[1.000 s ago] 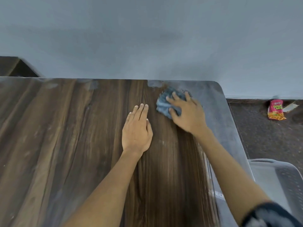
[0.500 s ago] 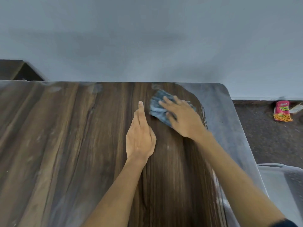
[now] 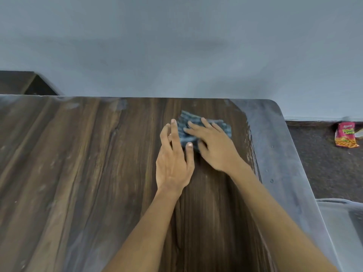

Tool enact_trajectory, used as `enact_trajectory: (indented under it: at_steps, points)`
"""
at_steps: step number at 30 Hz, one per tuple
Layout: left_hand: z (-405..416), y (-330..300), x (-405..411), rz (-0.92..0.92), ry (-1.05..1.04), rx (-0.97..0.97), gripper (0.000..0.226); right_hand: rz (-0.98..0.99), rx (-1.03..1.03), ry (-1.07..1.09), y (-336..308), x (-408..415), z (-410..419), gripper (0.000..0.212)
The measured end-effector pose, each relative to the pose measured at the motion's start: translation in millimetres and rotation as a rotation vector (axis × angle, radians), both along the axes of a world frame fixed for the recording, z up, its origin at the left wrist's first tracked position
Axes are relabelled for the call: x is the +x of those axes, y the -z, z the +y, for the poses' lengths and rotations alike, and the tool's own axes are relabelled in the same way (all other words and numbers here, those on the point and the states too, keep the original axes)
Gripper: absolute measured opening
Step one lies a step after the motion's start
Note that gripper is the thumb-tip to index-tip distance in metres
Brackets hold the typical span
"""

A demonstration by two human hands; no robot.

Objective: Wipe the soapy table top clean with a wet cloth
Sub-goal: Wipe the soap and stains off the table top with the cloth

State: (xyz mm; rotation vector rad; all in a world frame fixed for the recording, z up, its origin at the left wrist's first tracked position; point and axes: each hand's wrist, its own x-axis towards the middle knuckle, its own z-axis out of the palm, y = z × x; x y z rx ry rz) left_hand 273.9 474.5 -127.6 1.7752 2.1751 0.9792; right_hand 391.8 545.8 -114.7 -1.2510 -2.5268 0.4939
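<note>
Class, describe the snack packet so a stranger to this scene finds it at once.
Start at the wooden table and look past its right edge to the dark floor. Near the wall lies a snack packet: the only pink and orange thing in view.

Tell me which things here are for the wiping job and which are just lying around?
For the job: cloth, table top, right hand pressing the cloth, left hand touching the cloth's edge.

Just lying about: snack packet on the floor, grey tub beside the table.
</note>
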Motion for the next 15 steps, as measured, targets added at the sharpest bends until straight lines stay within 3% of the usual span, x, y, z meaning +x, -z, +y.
enact_trajectory:
  at_steps: [4, 7, 11, 15]
  points:
    - [0.3, 0.8, -0.5, 0.011, 0.001, 0.006, 0.06, 0.013, -0.02, 0.247, 0.6, 41.3, 1.2, 0.045]
    - [0.5, -0.3, -0.8, 0.02, -0.007, 0.002, 0.06, -0.078, -0.036, 0.452, -0.3, 25.3, 41.5, 0.048]
    - [-1.1, -1.9, -0.3, 0.027, -0.003, -0.014, 0.057, -0.087, -0.068, 0.344, 2.9, -4.2, 48.7, 0.051]
    - [-3.7, -0.8, 0.6, -0.008, -0.008, -0.02, 0.054, 0.048, -0.05, 0.158, 2.1, 8.7, -22.4, 0.05]
